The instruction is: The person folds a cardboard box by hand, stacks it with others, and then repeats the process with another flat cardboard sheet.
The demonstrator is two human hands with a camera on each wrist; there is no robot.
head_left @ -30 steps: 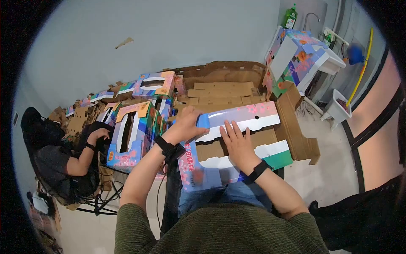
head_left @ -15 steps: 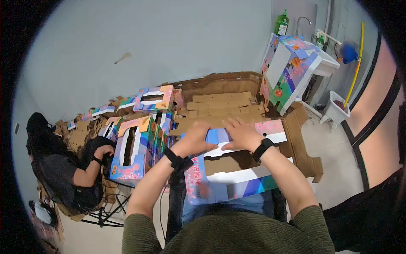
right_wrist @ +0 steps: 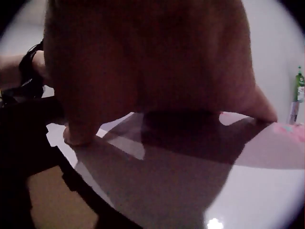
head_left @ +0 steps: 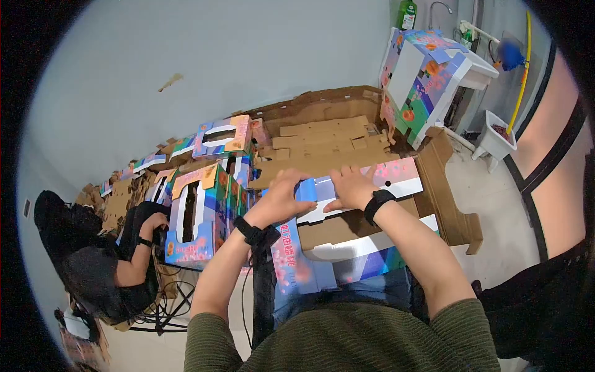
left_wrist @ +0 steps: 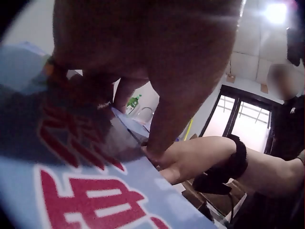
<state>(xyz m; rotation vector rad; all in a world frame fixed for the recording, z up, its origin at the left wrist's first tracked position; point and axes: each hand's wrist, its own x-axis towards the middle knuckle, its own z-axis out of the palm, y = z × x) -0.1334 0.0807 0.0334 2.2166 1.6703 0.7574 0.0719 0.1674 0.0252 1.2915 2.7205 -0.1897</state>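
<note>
A printed cardboard box (head_left: 288, 257) with a brown inside lies across the person's lap, its long slot facing up. My left hand (head_left: 285, 198) grips its far left corner, thumb on the top and fingers over the far edge. Beside it my right hand (head_left: 354, 189) holds the far top flap (head_left: 396, 177), thumb near the slot and fingers toward the far edge. In the right wrist view the right hand (right_wrist: 147, 62) arches over the white and pink flap. Large red characters (left_wrist: 100, 195) on the box's end show below the left hand in the left wrist view. At the right end a brown flap (head_left: 449, 198) stands open.
Beyond the lap, flattened brown cardboard (head_left: 322, 139) lies in a large carton. Several printed boxes (head_left: 198, 223) stand at left, near a seated person (head_left: 99, 260). Another printed box (head_left: 421, 80) leans by the sink (head_left: 477, 71) at back right.
My right hand has moved from the near part of the slot up to the far flap, next to the left hand. The left hand keeps its hold on the corner.
</note>
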